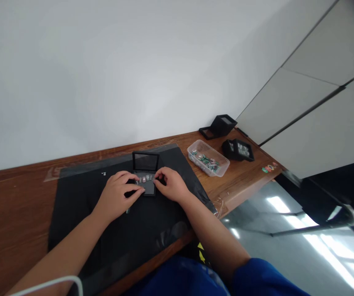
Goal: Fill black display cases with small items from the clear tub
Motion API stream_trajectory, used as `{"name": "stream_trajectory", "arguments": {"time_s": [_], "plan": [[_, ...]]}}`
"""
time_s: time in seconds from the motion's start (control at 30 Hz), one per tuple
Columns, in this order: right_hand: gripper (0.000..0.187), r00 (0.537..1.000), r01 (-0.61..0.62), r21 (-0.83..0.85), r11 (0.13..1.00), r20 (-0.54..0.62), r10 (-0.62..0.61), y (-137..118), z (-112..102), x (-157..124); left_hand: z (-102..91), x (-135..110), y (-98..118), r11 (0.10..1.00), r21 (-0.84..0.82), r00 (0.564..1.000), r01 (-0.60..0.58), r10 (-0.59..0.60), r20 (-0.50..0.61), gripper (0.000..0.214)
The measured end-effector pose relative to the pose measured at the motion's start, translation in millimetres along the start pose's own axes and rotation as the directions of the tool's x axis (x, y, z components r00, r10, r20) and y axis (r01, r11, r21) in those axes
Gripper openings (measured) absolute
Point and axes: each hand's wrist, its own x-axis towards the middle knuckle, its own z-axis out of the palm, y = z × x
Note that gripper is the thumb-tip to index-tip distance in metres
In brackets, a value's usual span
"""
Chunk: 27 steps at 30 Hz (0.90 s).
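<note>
A small black hinged case (149,189) lies on the black mat with its framed lid (146,161) raised at the back. Inside it, a short row of small pink, white and clear pieces (144,179), shaped like press-on nails, runs across the upper part. My left hand (119,195) rests over the case's left side, thumb and index finger apart, fingertips at the row's left end and the lower part. At the right edge, my right hand (171,185) has thumb and fingertips drawn together; whatever is between them is too small to make out.
A clear plastic tub (209,158) of green, pink and white pieces stands right of the black mat (103,230). Black cases (238,150) and a black box (223,125) sit beyond. A white cable (56,281) crosses the lower left. The wall borders the wooden table's back.
</note>
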Motion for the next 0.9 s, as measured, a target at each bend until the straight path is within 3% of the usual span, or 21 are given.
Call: {"name": "stream_trajectory", "arguments": {"time_s": [0.47, 0.63, 0.9], "plan": [[0.004, 0.999, -0.045, -0.046, 0.998, 0.015, 0.046, -2.0, 1.8, 1.6, 3.5, 0.8, 5.6, 0.995, 0.021, 0.994, 0.097, -0.096, -0.055, 0.02], [0.01, 0.999, -0.047, -0.055, 0.997, 0.018, 0.048, -2.9, 1.7, 1.7, 3.7, 1.0, 4.0, 0.996, 0.005, 0.994, 0.085, -0.084, -0.062, 0.02], [0.003, 0.999, -0.023, -0.038, 0.999, 0.043, 0.025, -3.5, 0.3, 1.2, 1.6, 1.6, 8.4, 0.999, 0.02, 0.999, 0.039, -0.039, -0.036, 0.02]]}}
